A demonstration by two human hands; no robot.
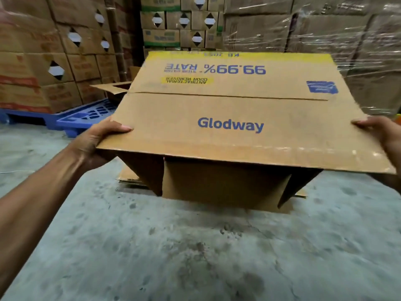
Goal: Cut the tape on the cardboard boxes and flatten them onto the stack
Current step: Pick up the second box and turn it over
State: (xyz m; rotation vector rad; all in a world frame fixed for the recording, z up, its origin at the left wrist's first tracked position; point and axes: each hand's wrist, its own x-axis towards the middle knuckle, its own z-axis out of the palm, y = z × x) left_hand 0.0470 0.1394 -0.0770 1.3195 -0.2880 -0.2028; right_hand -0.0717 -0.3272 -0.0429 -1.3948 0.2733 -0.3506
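A brown cardboard box (227, 105) printed "Glodway" and "99.99% RATE" is held level in front of me above the floor, its near flaps hanging loose underneath. My left hand (102, 142) grips its left edge, thumb on top and fingers below. Over at the box's right edge my right hand (384, 135) grips in the same way and is partly cut off by the frame. Under the box lies a low stack of flattened cardboard (130, 177) on the concrete floor, mostly hidden by the box.
Another opened box (112, 88) sits behind at the left. Blue plastic pallets (84, 118) carry tall stacks of cartons (43, 61) on the left. Shrink-wrapped cartons (325, 31) rise at the back and right. Grey concrete floor (195, 257) spreads in front.
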